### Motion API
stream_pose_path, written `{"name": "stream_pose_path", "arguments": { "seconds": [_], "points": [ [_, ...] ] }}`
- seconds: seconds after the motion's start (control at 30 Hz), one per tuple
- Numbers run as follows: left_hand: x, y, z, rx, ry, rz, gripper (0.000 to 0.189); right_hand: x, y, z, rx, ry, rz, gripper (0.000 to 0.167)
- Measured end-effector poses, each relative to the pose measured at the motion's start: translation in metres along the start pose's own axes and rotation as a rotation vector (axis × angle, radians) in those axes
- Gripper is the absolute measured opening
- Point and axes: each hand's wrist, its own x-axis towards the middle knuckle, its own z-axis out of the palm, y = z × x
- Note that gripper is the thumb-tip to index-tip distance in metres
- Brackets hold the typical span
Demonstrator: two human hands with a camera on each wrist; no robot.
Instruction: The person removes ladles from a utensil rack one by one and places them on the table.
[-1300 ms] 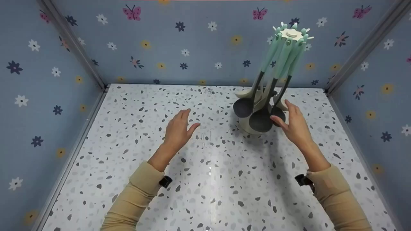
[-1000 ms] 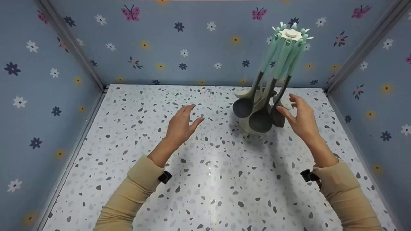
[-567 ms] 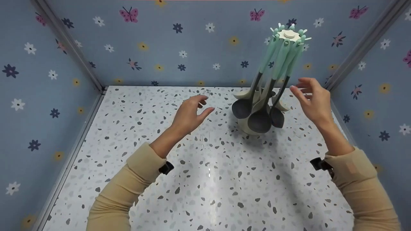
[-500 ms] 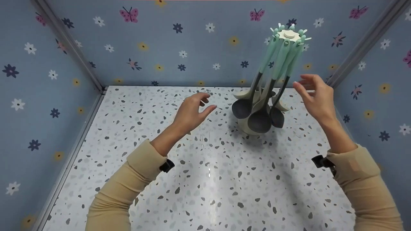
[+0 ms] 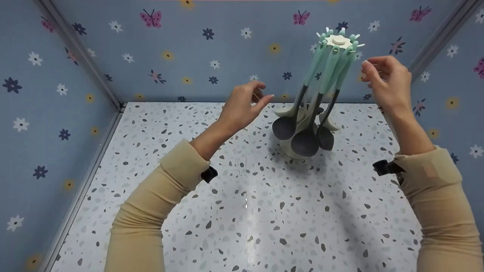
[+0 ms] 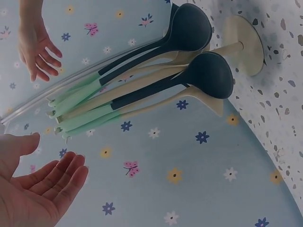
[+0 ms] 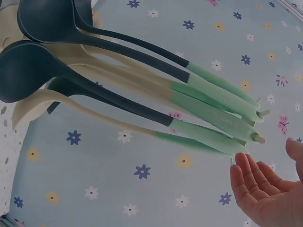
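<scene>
A rotating-style utensil stand with a cream top [image 5: 339,40] and a round cream base [image 6: 246,45] stands at the back right. Around it hang several kitchen tools with mint handles [image 5: 329,70], some with dark heads and others cream. One dark ladle [image 5: 304,142] faces the front. My left hand [image 5: 244,105] is in the air left of the handles, thumb and fingers apart, holding nothing. On the other side, my right hand [image 5: 391,85] is raised beside the handle ends, also free of any object. In the right wrist view its fingertips [image 7: 240,158] overlap the lowest handle's tip.
The white speckled tabletop [image 5: 227,211] extends in front of the stand. Blue flowered panels [image 5: 227,49] enclose the back and both sides, with metal strips [image 5: 81,56] along the corners. A dark wrist device [image 5: 209,174] sits at each cuff.
Both hands have risen. The right one has gone from beside the dark utensil heads up and rightward to handle-top height; the left has moved up and rightward. The rightmost dark head turned slightly earlier.
</scene>
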Motion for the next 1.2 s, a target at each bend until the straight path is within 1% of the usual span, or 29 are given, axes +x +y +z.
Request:
{"name": "stream_pose_path", "arguments": {
  "seconds": [0.17,0.27,0.43,0.53,0.77,0.83,0.93,1.03,1.1,1.2],
  "points": [
    [0.018,0.012,0.001,-0.016,0.020,-0.015,0.031,0.014,-0.006,-0.003,0.049,0.021,0.033,0.034],
    [0.028,0.020,0.002,-0.020,0.021,-0.039,0.031,0.023,-0.007,-0.004,0.070,0.041,0.044,0.032],
    [0.046,0.031,0.005,-0.022,0.011,-0.079,0.031,0.035,-0.010,-0.006,0.114,0.068,0.073,0.022],
    [0.056,0.037,0.007,-0.032,0.013,-0.088,0.031,0.041,-0.012,-0.008,0.163,0.067,0.114,0.016],
    [0.077,0.047,0.015,-0.053,0.052,-0.095,0.029,0.059,-0.010,-0.009,0.223,0.027,0.208,0.022],
    [0.082,0.048,0.018,-0.072,0.073,-0.098,0.028,0.063,-0.008,-0.008,0.221,0.014,0.231,0.024],
    [0.090,0.050,0.025,-0.142,0.104,-0.104,0.026,0.069,-0.006,-0.006,0.220,0.003,0.247,0.026],
    [0.097,0.052,0.033,-0.226,0.111,-0.130,0.026,0.073,-0.005,-0.004,0.226,-0.005,0.264,0.026],
    [0.102,0.053,0.039,-0.273,0.102,-0.177,0.026,0.075,-0.004,-0.003,0.231,-0.013,0.284,0.027],
    [0.109,0.054,0.046,-0.284,0.099,-0.247,0.028,0.078,-0.004,-0.002,0.230,-0.031,0.324,0.030]
  ]
}}
